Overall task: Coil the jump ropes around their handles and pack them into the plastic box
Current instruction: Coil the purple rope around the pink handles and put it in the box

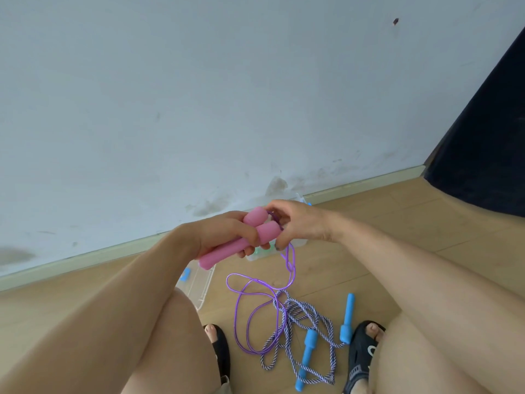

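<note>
Left hand [227,234] clamps both pink handles [227,245] side by side, grip tight around them. Right hand [301,226] pinches the purple rope [255,305] at the handle tops — the rest trails down to loops on the wooden floor [369,251]. At 6 o'clock, the striped rope [301,322] with blue handles [306,356] lies tangled. Clear plastic box [203,282] sits under the hands, mostly hidden.

Soft daylight, edges bowed (perhaps blurred)
</note>
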